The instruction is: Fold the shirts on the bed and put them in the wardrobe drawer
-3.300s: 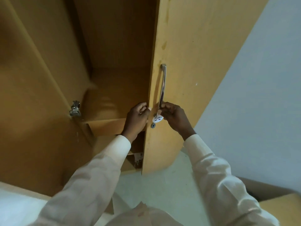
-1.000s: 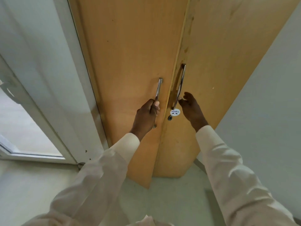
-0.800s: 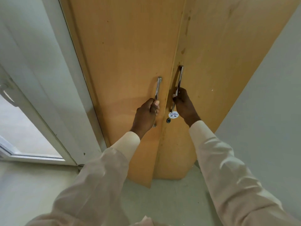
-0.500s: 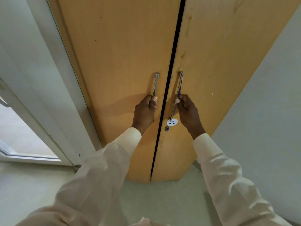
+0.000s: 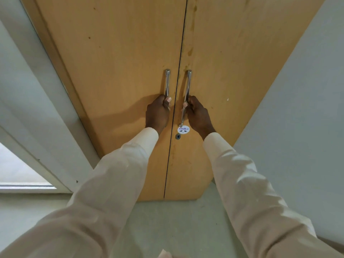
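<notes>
The wooden wardrobe [image 5: 232,53] fills the middle of the view, its two doors meeting flush along a thin dark seam. The left grip [image 5: 157,113] curls round the lower part of the left metal handle [image 5: 167,82]. The right grip [image 5: 198,114] wraps the right handle [image 5: 188,83] at about the same height. At that handle's foot sits a round white sticker [image 5: 183,129], with a keyhole [image 5: 178,136] just below. Cream sleeves [image 5: 121,174] cover both arms. A white frame [image 5: 55,108] borders the wardrobe's left, a pale wall [image 5: 297,108] its right, pale floor [image 5: 167,220] beneath.
</notes>
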{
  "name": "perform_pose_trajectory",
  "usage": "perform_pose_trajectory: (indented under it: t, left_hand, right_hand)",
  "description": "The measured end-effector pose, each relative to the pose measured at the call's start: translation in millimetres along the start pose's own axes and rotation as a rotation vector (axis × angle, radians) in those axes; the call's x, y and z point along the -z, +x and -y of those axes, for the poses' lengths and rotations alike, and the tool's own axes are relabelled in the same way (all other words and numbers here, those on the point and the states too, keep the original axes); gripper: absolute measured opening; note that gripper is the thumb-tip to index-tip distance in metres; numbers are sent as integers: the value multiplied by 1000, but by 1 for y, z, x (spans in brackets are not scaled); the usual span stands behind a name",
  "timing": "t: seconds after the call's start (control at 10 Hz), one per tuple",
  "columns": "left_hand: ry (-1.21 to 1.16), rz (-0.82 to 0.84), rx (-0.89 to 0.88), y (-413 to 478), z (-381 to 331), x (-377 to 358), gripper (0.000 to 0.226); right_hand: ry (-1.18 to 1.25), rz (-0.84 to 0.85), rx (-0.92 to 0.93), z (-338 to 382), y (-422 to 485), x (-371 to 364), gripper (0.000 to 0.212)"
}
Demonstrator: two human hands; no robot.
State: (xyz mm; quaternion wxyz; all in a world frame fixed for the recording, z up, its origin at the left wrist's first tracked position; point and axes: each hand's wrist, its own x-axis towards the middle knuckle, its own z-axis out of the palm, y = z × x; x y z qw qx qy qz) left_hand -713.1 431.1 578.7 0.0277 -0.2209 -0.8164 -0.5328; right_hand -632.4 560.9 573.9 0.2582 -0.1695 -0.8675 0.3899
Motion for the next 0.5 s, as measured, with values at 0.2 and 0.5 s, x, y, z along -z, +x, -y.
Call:
perform_pose_trajectory:
  t: [0.2, 0.5]
  left_hand:
    - [159, 20, -57, -1, -2, 6, 39]
    - [592, 477, -81, 5, -29, 55, 34]
  right_hand:
    - [-127, 66, -94, 9, -3, 5, 20]
    - [36, -213, -252, 70, -64, 43, 28]
